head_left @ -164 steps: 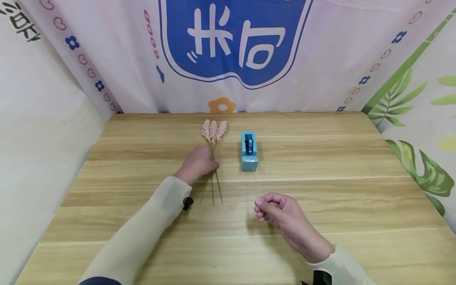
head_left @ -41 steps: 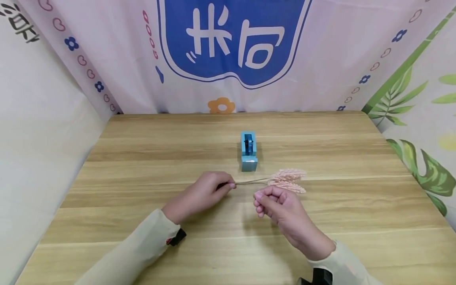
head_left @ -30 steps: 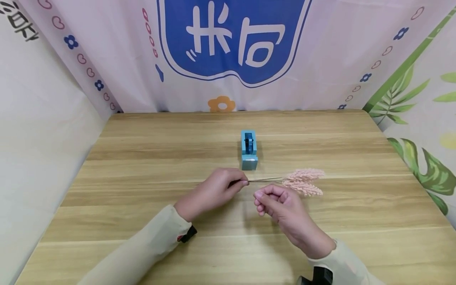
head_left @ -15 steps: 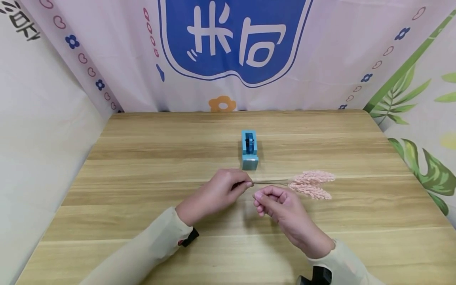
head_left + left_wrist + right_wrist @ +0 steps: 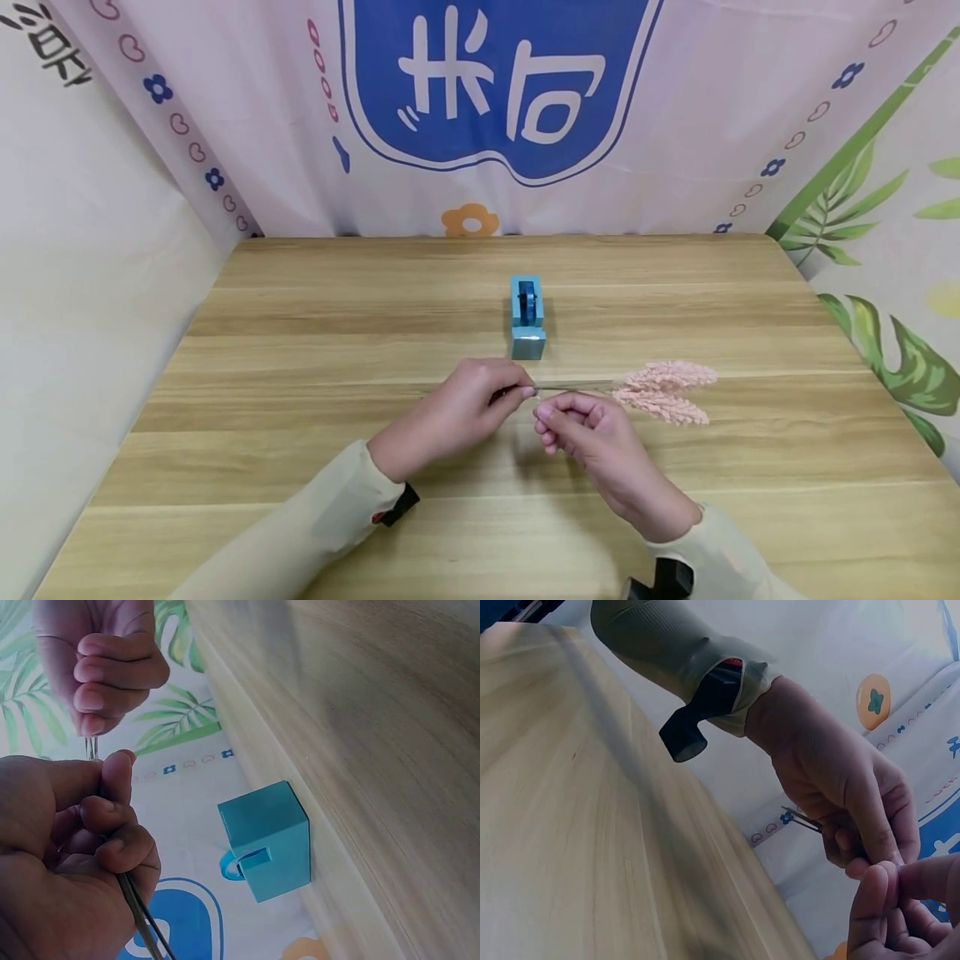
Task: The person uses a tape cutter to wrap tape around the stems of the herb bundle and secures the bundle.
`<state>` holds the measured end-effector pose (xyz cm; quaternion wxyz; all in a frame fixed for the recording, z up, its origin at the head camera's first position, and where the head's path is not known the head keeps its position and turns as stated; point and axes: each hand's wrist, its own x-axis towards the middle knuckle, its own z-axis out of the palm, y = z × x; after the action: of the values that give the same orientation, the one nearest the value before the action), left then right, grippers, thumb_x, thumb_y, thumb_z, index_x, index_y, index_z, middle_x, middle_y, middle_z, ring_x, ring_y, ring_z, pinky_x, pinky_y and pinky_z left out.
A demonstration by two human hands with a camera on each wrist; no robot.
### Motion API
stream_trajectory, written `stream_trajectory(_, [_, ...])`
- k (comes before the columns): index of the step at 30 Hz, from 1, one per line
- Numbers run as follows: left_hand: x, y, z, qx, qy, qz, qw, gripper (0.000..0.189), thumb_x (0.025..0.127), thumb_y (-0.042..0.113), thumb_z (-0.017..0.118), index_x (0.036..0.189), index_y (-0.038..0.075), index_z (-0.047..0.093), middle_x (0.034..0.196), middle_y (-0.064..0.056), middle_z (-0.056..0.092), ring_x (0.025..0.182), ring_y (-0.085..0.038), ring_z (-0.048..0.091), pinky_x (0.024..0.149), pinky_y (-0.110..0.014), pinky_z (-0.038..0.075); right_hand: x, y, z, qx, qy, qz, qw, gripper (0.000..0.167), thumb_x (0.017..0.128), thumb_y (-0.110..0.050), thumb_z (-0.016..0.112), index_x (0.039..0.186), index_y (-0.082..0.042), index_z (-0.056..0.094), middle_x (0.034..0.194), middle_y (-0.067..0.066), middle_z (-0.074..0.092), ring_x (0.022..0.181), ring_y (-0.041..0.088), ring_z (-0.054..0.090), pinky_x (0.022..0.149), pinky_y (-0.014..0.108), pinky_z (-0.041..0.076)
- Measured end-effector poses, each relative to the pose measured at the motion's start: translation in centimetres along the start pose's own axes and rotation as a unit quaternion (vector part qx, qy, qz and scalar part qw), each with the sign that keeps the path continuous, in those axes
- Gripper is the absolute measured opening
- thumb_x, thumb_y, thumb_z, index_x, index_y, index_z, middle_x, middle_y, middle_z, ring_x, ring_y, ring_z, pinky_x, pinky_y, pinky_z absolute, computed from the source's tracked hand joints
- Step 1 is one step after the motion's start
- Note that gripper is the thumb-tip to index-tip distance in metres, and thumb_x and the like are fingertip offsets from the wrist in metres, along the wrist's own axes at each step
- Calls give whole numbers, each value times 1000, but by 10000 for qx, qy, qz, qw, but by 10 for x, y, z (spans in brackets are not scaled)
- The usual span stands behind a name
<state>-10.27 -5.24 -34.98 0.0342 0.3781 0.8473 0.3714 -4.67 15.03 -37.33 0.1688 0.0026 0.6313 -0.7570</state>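
My left hand (image 5: 461, 408) grips the thin stems (image 5: 142, 915) of several pink flower sprays (image 5: 663, 390), which lie sideways with their fluffy heads pointing right. Close beside its fingertips, my right hand (image 5: 592, 446) pinches a short piece of clear tape (image 5: 91, 748) between thumb and forefinger. In the left wrist view the tape spans the small gap between both hands' fingertips. The right wrist view has the two hands' fingertips meeting, with stem ends (image 5: 802, 818) sticking out behind the left hand. Beyond the hands stands a light blue tape dispenser (image 5: 528, 318).
The wooden table (image 5: 300, 325) runs back to a printed cloth (image 5: 285, 108) hanging along its far edge. A black wrist camera (image 5: 397, 505) is strapped to the left sleeve, another black one (image 5: 663, 579) to the right.
My left hand has brought the flower sprays from left of the dispenser toward me, turned them sideways, and slid them right up to the right hand. The right hand has stayed nearly still.
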Motion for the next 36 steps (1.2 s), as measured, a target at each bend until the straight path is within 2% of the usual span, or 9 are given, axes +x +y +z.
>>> stream_trajectory(3, [0, 0, 0, -47, 8, -11, 10000, 13, 104, 8, 64, 101, 5, 76, 87, -5, 71, 71, -6, 51, 64, -20, 49, 3, 3, 0, -112, 146, 56, 9998, 7, 102, -8, 66, 104, -1, 69, 87, -4, 75, 77, 6, 67, 73, 20, 59])
stream_trajectory(10, [-1, -3, 3, -205, 12, -29, 9998, 13, 103, 7, 64, 100, 6, 77, 90, -8, 76, 68, -4, 50, 61, -19, 48, 13, 11, -2, -259, 487, 249, 9982, 24, 103, -7, 65, 118, 11, 62, 92, -1, 76, 82, 8, 69, 78, 21, 59])
stream_trajectory(15, [-3, -5, 5, -289, 51, -138, 9995, 12, 102, 6, 66, 100, 6, 78, 89, -7, 76, 64, -2, 47, 57, -17, 44, 19, 15, -2, -162, 595, 334, 9975, 22, 103, -6, 64, 118, 9, 64, 92, -2, 77, 82, 7, 69, 79, 21, 59])
stream_trajectory(20, [-5, -6, 6, -336, 183, -155, 9991, 5, 101, 6, 68, 100, 5, 72, 82, -5, 74, 63, 1, 48, 56, -17, 45, 23, 18, -2, -47, 603, 279, 9978, 16, 102, -5, 66, 115, 4, 68, 91, -5, 77, 81, 6, 69, 79, 21, 59])
stream_trajectory(22, [-6, -7, 6, -318, 198, -164, 9992, 3, 101, 6, 68, 104, 5, 68, 81, -5, 74, 63, 2, 49, 55, -17, 46, 24, 19, -3, -18, 556, 243, 9982, 12, 101, -4, 65, 112, -1, 70, 91, -6, 77, 81, 6, 68, 79, 21, 59])
stream_trajectory(24, [-6, -7, 6, -298, 172, -231, 9991, 11, 102, 7, 67, 112, 6, 64, 80, -5, 74, 62, 2, 49, 55, -17, 45, 25, 21, -3, 15, 509, 207, 9985, 10, 101, -3, 65, 107, -7, 71, 92, -6, 77, 80, 5, 67, 79, 20, 58])
stream_trajectory(28, [-6, -7, 5, -268, 73, -304, 9992, 20, 103, 8, 66, 123, 10, 63, 73, 0, 67, 57, 1, 45, 53, -17, 40, 28, 23, -4, 80, 517, 178, 9985, 14, 100, -2, 65, 103, -14, 72, 94, -6, 78, 80, 6, 66, 78, 21, 57])
stream_trajectory(33, [-5, -8, 5, -312, 100, -171, 9993, 10, 102, 8, 67, 111, 11, 71, 70, 5, 59, 59, 0, 43, 54, -16, 38, 30, 24, -4, 81, 650, 251, 9975, 13, 101, -2, 65, 108, -10, 72, 93, -8, 78, 82, 7, 68, 79, 21, 58])
stream_trajectory(36, [-5, -8, 5, -362, 105, -160, 9992, 11, 102, 5, 66, 108, 12, 73, 73, 3, 61, 61, -2, 44, 55, -16, 39, 30, 24, -3, 54, 724, 290, 9969, 13, 101, -2, 65, 112, -5, 71, 94, -9, 78, 84, 8, 69, 80, 21, 58])
